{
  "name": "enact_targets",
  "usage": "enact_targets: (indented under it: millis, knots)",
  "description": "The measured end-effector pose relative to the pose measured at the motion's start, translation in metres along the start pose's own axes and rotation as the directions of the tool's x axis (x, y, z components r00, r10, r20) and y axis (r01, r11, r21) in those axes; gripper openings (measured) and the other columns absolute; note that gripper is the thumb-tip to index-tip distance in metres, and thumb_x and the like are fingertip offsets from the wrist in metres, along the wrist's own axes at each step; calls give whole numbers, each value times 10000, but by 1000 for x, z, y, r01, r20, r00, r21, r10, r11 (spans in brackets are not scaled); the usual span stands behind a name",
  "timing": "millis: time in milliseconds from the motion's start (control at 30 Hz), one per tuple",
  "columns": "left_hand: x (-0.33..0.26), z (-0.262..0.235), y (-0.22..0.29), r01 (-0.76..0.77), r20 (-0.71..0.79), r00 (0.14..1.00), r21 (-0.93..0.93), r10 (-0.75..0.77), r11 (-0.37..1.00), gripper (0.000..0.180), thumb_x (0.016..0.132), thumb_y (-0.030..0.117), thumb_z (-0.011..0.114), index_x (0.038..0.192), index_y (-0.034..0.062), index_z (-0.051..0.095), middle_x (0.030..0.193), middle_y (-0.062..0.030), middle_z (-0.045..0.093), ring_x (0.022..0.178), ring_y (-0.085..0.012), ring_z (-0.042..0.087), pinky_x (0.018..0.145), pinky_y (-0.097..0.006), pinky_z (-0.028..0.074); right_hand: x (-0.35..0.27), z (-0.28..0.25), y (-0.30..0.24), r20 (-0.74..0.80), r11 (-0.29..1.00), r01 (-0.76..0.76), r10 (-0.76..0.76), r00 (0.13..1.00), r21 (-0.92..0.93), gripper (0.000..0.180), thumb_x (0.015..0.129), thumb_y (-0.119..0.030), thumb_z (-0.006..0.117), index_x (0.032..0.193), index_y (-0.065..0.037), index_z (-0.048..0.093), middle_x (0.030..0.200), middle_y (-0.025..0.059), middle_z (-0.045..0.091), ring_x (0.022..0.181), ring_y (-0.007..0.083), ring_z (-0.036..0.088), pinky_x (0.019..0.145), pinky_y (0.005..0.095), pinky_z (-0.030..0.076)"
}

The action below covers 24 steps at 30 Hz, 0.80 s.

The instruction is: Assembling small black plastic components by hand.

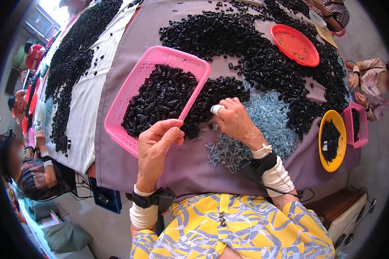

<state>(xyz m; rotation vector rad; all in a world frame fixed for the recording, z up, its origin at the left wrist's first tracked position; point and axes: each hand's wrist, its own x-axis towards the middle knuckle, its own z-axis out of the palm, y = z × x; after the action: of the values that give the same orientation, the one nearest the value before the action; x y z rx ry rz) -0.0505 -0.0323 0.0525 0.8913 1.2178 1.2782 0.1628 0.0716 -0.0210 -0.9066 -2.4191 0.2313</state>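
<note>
My left hand [157, 149] is in front of the near right corner of a pink plastic basket [199, 67]. Its thumb and forefinger are pressed together; what they hold, if anything, is too small to make out. Inside the basket lies a heap of small black tubular plastic parts [160, 97]. To the right, my right hand [237, 121] is closed with curled fingers, and one finger carries a white wrap. It hovers beside the loose black parts [220, 88] and a pile of small silvery springs [233, 151]. A few springs [203, 131] lie singly between my hands.
Bluish, shiny small pieces [270, 114] are heaped right of my right hand. Beyond spread more black parts [212, 34] and a red tray [294, 45]. A yellow bowl [339, 151] and a small pink basket [362, 134] stand at the right edge. Other people sit around the tables.
</note>
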Motion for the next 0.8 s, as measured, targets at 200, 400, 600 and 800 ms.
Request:
enact_targets:
  millis: [200,400,600,800]
  knots:
    - [-1,5,-4,46,29,999,-51,-45,998,209,895,117,644,1066,-2,658,846,-42,680,737,-79,618,700,-206,499,4,4,3,56,996,-69,72,996,-49,116,715,-73,662,809,-50,597,757,88,557,786,276,558,721,381,417]
    - [1,5,-10,64,71,996,-51,-61,997,207,897,116,640,1064,-4,658,849,-37,678,748,-74,615,703,-201,496,7,1,4,170,998,-70,69,983,2,109,724,-76,644,825,-56,607,775,92,579,807,274,580,724,387,416]
    - [2,10,-14,87,94,992,-28,-84,996,205,898,116,629,1057,-10,657,827,-49,678,724,-95,620,695,-225,501,1,-14,11,197,986,-153,137,971,66,189,712,-99,682,887,-60,625,813,98,610,836,275,594,751,391,414]
    - [4,18,-20,119,123,986,-23,-116,993,190,893,106,633,1040,-11,664,827,-46,677,736,-83,615,704,-214,496,-1,-2,12,196,998,-63,64,978,-14,170,705,-120,699,846,-63,621,784,92,594,786,275,580,749,379,407]
